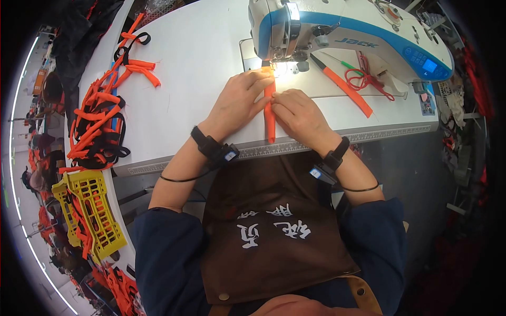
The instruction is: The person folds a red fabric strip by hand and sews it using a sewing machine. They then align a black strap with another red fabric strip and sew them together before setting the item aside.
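Note:
An orange fabric strip (270,118) runs from the lit needle area of the sewing machine (337,29) down to the table's front edge. My left hand (243,97) presses on the strip's left side close to the presser foot, fingers bent together. On the strip's right side, my right hand (298,113) pinches the fabric with thumb and fingertips. The strip's upper end lies by the needle, where glare and my fingers partly hide it.
Red-handled scissors (363,79) and another orange strip (348,92) lie right of the needle. Tangled orange and black strips (97,116) spread over the left of the table (184,37). A yellow basket (108,210) holds more strips. A ruler (369,136) lines the front edge.

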### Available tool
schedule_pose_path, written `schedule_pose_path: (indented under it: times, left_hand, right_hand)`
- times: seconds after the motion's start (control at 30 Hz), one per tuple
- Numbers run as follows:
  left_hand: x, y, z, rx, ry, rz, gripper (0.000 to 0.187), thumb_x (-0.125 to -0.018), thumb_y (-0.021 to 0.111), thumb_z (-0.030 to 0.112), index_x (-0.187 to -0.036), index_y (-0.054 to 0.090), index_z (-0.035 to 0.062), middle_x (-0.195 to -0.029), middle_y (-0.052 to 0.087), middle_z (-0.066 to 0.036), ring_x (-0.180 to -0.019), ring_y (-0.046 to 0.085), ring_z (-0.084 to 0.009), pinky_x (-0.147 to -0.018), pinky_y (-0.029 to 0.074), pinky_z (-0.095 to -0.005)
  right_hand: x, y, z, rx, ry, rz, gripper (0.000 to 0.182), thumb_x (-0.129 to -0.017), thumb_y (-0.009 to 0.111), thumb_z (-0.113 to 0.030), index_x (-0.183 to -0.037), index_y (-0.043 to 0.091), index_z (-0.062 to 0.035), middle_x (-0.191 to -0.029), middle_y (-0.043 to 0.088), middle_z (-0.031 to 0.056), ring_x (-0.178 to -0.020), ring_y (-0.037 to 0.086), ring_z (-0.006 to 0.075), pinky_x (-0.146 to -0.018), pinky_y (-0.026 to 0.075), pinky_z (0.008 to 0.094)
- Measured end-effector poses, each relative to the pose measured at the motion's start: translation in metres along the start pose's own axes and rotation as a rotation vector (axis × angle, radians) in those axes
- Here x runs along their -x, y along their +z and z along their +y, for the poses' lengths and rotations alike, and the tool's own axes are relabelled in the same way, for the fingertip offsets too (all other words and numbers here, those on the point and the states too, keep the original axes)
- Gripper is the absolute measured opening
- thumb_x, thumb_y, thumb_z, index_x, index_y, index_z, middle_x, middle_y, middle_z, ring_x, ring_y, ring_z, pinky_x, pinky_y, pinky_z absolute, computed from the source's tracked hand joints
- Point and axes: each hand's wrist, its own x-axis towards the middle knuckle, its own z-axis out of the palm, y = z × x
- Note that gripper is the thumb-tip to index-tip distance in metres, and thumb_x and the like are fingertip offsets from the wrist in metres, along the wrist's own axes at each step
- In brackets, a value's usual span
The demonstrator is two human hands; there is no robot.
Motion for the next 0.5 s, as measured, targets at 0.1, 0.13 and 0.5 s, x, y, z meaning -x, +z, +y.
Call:
schedule_pose_path:
  times: [0.1, 0.13, 0.5]
  left_hand:
    - [0.0002, -0.0001, 0.0007, 0.021, 0.004, 0.010, 0.044, -0.096, 0.078, 0.018, -0.137, 0.066, 0.0051, -0.136, 0.067, -0.012, -0.127, 0.063, -0.0345, -0.109, 0.049, -0.0453]
    - [0.0000, -0.0001, 0.0009, 0.027, 0.007, 0.013, 0.044, -0.096, 0.078, 0.018, -0.137, 0.066, 0.0050, -0.136, 0.067, -0.012, -0.127, 0.063, -0.0345, -0.109, 0.049, -0.0454]
    - [0.0001, 0.0044, -0.0016, 0.018, -0.005, 0.031, 0.044, -0.096, 0.077, 0.017, -0.137, 0.067, 0.0050, -0.134, 0.067, -0.011, -0.123, 0.064, -0.0342, -0.106, 0.050, -0.0456]
  right_hand:
    - [0.0012, 0.0004, 0.0002, -0.007, 0.011, -0.020, 0.016, -0.084, 0.075, -0.004, -0.099, 0.067, -0.0021, -0.102, 0.065, 0.0109, -0.098, 0.067, 0.0306, -0.098, 0.056, 0.0428]
    - [0.0030, -0.0001, 0.0011, -0.010, 0.020, -0.045, 0.021, -0.083, 0.078, -0.002, -0.102, 0.069, -0.0014, -0.108, 0.068, 0.0111, -0.102, 0.069, 0.0315, -0.099, 0.057, 0.0430]
    - [0.0017, 0.0027, 0.0029, -0.014, 0.024, 0.018, 0.017, -0.084, 0.074, -0.002, -0.099, 0.068, -0.0014, -0.104, 0.068, 0.0120, -0.102, 0.068, 0.0316, -0.101, 0.056, 0.0430]
